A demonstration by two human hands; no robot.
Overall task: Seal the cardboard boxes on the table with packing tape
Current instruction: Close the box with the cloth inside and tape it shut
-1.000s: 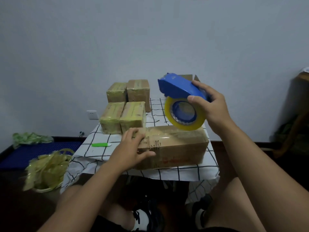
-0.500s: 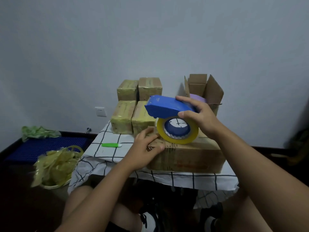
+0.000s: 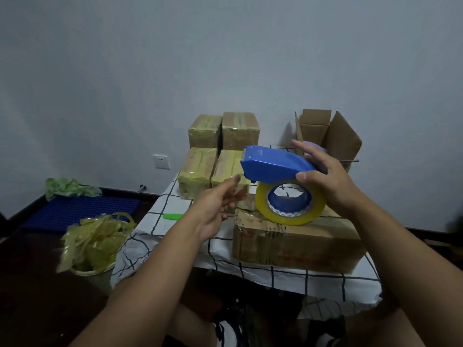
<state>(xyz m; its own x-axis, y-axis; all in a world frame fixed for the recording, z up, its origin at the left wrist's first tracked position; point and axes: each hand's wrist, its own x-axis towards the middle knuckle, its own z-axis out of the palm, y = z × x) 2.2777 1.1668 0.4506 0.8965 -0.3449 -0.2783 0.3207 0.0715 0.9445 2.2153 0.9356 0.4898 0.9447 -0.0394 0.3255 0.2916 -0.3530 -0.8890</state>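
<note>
Fingers of my right hand [image 3: 323, 181] curl over the back of a blue tape dispenser [image 3: 273, 165], thumb pressed on its near side, the other fingers stretched along its far side. Under the blue cover sits a yellow roll of packing tape [image 3: 290, 204], and the roll's lower edge rests on top of the large cardboard box [image 3: 295, 242] at the near edge of the table [image 3: 175, 236]. My left hand [image 3: 215, 207] hovers just left of the dispenser, palm turned up, fingers loose and spread, holding nothing; its fingertips lie near the dispenser's front end and I cannot tell whether they touch the tape. The big box lies below and to the right of that hand.

Behind my left hand, four smaller taped boxes [image 3: 218, 151] stand in a tight block on the checked tablecloth. At the back right an open box [image 3: 335, 136] stands with its flaps up. A green cutter [image 3: 172, 216] lies on the cloth to the left. On the floor at left, a basket of crumpled yellow tape scraps [image 3: 92, 241] sits beside a blue mat [image 3: 80, 209].
</note>
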